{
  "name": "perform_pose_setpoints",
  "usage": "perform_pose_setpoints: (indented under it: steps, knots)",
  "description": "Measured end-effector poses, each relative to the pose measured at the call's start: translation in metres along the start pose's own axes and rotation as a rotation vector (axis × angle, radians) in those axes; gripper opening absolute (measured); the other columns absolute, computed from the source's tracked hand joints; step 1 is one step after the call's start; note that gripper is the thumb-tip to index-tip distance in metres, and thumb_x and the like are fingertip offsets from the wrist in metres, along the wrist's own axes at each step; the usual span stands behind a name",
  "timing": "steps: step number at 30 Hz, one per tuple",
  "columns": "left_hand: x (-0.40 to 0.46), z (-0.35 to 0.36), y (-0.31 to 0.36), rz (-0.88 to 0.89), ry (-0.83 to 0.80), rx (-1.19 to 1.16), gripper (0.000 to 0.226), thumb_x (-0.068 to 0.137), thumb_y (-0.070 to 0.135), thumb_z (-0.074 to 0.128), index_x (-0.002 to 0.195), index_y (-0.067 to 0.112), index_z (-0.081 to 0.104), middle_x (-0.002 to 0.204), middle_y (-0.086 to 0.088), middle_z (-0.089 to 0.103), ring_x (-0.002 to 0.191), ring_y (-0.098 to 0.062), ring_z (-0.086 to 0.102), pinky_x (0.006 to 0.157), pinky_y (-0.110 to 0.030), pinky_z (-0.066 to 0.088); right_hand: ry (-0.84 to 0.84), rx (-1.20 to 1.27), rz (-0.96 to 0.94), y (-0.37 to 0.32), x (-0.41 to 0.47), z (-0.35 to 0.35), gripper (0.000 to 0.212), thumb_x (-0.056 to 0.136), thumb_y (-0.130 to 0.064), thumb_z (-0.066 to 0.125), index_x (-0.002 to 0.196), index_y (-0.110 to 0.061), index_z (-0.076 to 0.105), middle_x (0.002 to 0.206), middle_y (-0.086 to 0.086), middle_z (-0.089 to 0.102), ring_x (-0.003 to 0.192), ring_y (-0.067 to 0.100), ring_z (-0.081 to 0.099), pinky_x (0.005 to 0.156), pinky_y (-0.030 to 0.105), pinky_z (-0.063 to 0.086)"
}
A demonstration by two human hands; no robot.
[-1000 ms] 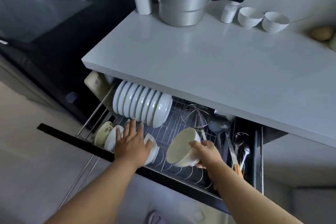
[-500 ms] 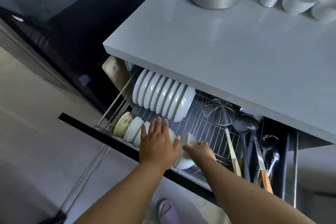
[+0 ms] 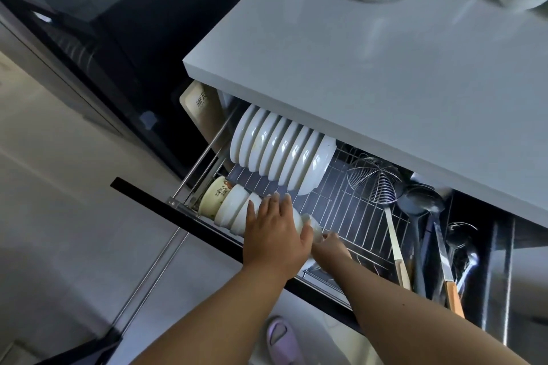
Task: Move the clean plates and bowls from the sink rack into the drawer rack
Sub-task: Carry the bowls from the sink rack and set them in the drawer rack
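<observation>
Countertop (image 3: 385, 74): I've got the white slab hanging over the drawer rack, and there are pale bowls and a metal pot up on it, cut off by the top edge, so I can't say if they belong to this job

Drawer rack (image 3: 350, 210): pulled out wide from under the countertop, and a fair stretch of bare wire shows in its middle, so I judge there's room for more

Sink rack: not in my view at all, so I can't count what is left to fetch; that half of the task stays open for me

Plates (image 3: 281, 154): a tidy file on edge at the back left of the drawer rack, right under the countertop lip, and I call these done

Bowl row (image 3: 231, 207): nested on their sides along the front left rail of the drawer rack, one printed bowl at the far left end, the rest white

Newest bowl (image 3: 311, 227): at the right end of that row, touching its neighbour, seating now I'd say

Left hand (image 3: 274, 231): fingers straight and spread flat over the row, bracing it

Right hand (image 3: 330, 249): tucked half under my left, fingertips against the newest bowl; whether it pinches or just pushes I cannot tell

Utensils (image 3: 427, 231): ladles and a wire skimmer fill the right side of the drawer rack
</observation>
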State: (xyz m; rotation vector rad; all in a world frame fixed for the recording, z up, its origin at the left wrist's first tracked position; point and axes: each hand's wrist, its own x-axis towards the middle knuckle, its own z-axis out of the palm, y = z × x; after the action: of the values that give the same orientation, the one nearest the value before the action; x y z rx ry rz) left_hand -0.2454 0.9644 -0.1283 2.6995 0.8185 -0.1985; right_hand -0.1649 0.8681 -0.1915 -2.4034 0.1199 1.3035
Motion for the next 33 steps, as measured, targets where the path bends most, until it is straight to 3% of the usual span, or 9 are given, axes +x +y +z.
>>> perform_pose_setpoints:
  steps: [5,8,11,13,15,18,23,28,33]
  knots:
    - [-0.001,0.0,-0.001,0.007,-0.002,0.016,0.072,0.09,0.057,0.02,0.148,0.015,0.025,0.154,-0.008,0.033,0.144,-0.021,0.023,0.119,-0.046,0.007,-0.022,-0.02,-0.041,0.004,0.001,0.002,0.084,0.069,-0.058,0.056,0.137,-0.013,0.037,0.107,0.007,0.065,0.092,0.025,0.069,0.085,0.043,0.057]
    - [0.0,0.0,-0.001,0.01,0.003,0.019,0.072,0.09,0.057,0.02,0.147,0.014,0.027,0.152,-0.007,0.036,0.143,-0.021,0.025,0.119,-0.045,0.008,0.007,0.001,-0.033,0.003,-0.006,-0.004,0.08,0.076,-0.056,0.058,0.141,-0.014,0.036,0.115,0.008,0.064,0.086,0.021,0.069,0.077,0.038,0.058]
    - [-0.001,0.0,0.0,0.012,0.004,0.024,0.07,0.092,0.057,0.023,0.147,0.013,0.027,0.151,-0.007,0.037,0.142,-0.021,0.026,0.119,-0.045,0.009,0.07,0.013,-0.058,0.005,-0.008,-0.012,0.073,0.085,-0.055,0.057,0.14,-0.012,0.037,0.125,0.008,0.06,0.06,0.007,0.057,0.051,0.025,0.043]
    - [-0.001,0.0,0.001,0.01,0.007,0.025,0.068,0.094,0.056,0.026,0.146,0.013,0.029,0.149,-0.006,0.04,0.14,-0.021,0.029,0.12,-0.045,0.011,0.113,0.035,-0.094,0.006,-0.007,-0.017,0.072,0.086,-0.057,0.057,0.139,-0.012,0.039,0.131,0.007,0.056,0.059,0.006,0.053,0.047,0.022,0.037]
    - [-0.001,0.001,0.001,0.004,0.014,0.028,0.066,0.093,0.056,0.03,0.143,0.013,0.035,0.144,-0.005,0.046,0.136,-0.021,0.036,0.118,-0.044,0.016,0.137,0.064,-0.133,0.007,-0.008,-0.021,0.069,0.085,-0.058,0.059,0.135,-0.013,0.043,0.132,0.007,0.055,0.075,0.014,0.058,0.05,0.023,0.04]
    - [-0.001,0.0,0.004,-0.016,0.024,-0.007,0.059,0.092,0.055,0.034,0.131,0.013,0.046,0.125,-0.005,0.06,0.117,-0.022,0.052,0.102,-0.038,0.036,0.146,0.117,-0.174,0.006,-0.014,-0.027,0.058,0.086,-0.053,0.059,0.127,-0.014,0.051,0.121,0.006,0.061,0.099,0.021,0.061,0.073,0.029,0.05]
    - [-0.003,-0.001,0.007,-0.075,0.014,-0.033,0.041,0.09,0.05,0.038,0.108,0.015,0.049,0.094,-0.004,0.066,0.086,-0.024,0.061,0.062,-0.031,0.043,0.131,0.246,-0.249,0.016,-0.028,-0.04,0.033,0.088,-0.044,0.061,0.103,-0.016,0.058,0.093,0.004,0.067,0.084,0.021,0.066,0.081,0.042,0.058]
    - [-0.001,0.001,0.006,-0.052,0.029,-0.042,0.028,0.09,0.047,0.041,0.089,0.019,0.043,0.085,-0.002,0.064,0.074,-0.024,0.055,0.059,-0.031,0.04,0.184,0.374,-0.288,0.045,-0.046,-0.064,0.019,0.091,-0.037,0.059,0.094,-0.019,0.055,0.083,0.002,0.065,0.072,0.019,0.062,0.074,0.04,0.056]
    - [-0.002,-0.001,0.018,-0.004,0.011,0.041,0.027,0.092,0.043,0.039,0.092,0.017,0.046,0.092,-0.003,0.065,0.079,-0.025,0.057,0.066,-0.033,0.047,0.248,0.471,-0.298,0.087,-0.067,-0.103,0.012,0.092,-0.033,0.058,0.088,-0.022,0.056,0.077,-0.001,0.063,0.07,0.017,0.061,0.076,0.042,0.057]
